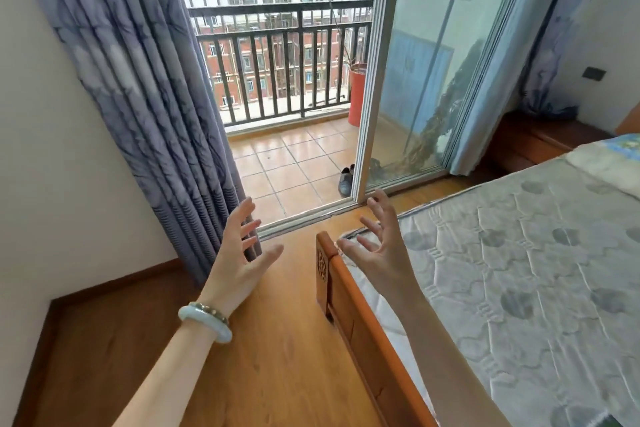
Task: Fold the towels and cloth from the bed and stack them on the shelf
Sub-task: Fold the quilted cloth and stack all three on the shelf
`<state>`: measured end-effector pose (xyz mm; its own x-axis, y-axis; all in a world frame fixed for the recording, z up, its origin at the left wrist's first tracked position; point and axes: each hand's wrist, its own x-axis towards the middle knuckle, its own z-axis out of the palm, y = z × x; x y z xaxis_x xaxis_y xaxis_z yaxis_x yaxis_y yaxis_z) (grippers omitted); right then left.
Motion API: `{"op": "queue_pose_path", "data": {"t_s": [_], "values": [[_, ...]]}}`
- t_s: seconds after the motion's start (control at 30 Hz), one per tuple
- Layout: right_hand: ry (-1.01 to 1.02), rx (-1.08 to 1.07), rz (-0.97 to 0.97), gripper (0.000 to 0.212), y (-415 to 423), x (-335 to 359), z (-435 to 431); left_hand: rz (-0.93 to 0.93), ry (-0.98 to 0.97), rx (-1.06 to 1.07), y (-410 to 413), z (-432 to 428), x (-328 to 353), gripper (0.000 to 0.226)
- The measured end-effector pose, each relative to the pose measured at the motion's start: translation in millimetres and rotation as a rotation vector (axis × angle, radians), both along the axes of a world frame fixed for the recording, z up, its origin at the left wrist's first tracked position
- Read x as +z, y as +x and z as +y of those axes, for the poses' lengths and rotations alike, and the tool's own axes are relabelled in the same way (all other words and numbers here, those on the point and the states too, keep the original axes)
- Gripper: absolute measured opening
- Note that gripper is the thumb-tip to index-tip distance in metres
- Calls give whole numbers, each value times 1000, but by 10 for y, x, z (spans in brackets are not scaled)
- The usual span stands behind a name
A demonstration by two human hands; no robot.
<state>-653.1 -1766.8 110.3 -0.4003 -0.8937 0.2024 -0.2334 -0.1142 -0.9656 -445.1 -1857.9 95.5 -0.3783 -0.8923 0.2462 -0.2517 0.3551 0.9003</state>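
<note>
Evidently both the left hand [242, 255] and right hand [379, 246] are spread and empty. Perhaps a towel [604, 163] lies at the bed's [519, 270] far corner; turn there and grasp two corners.

The mattress [519, 270] is pale grey-white, quilted in curved stitched outlines with darker grey round blotches, inside an orange-brown wooden bed frame [360, 322]. The curtain [138, 62] is dusky purple-grey with darker branching streaks. The floor [277, 340] is honey-coloured wood, the bangle [204, 322] pale milky green.
</note>
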Motion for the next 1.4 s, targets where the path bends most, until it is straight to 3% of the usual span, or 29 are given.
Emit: {"op": "queue_pose_path", "data": {"t_s": [0.47,0.77,1.2,1.4], "values": [[86,-138,-8,96,-693,-292,-2681,37,-11,-256,-939,-3081,-194,99],[55,-445,-4,94,-1213,-104,-4518,-35,-37,-582,-1900,-5265,57,89],[12,-868,-41,93,-2824,-224,-5418,-21,-10,-984,-4189,-6563,-32,85],[-7,-1026,-59,93,-3995,-150,-5710,-20,28,-1104,-5701,-6923,29,83]]}}
